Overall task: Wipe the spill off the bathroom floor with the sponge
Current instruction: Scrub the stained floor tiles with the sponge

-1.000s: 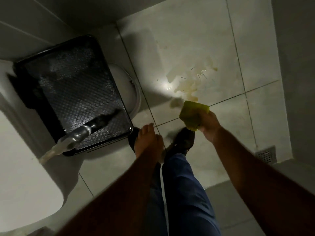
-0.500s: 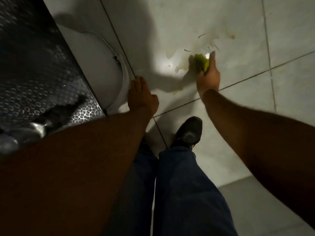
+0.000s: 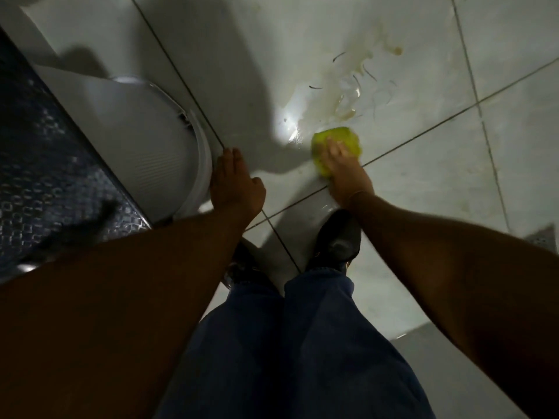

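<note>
Head view: the sponge (image 3: pixel 337 143) is pressed flat on the floor (image 3: pixel 423 176) under the right hand (image 3: pixel 344 170), below the spill (image 3: pixel 341 98); the left hand (image 3: pixel 234 184), open, is braced against the toilet (image 3: pixel 151 152).

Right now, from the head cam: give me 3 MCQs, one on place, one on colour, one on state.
1. Where does the sponge sit relative to the spill?
A. at its near edge
B. beyond its far edge
C. on the toilet

2. What colour is the sponge?
A. blue
B. yellow-green
C. pink

3. What is the left hand doing?
A. holding a second sponge
B. lying open by the toilet base, holding nothing
C. gripping a shoe

Key: 1 A, the streaked puddle lies just past the sponge. 2 B, bright yellow-green shows under the right hand. 3 B, its fingers lie flat and empty.
</note>
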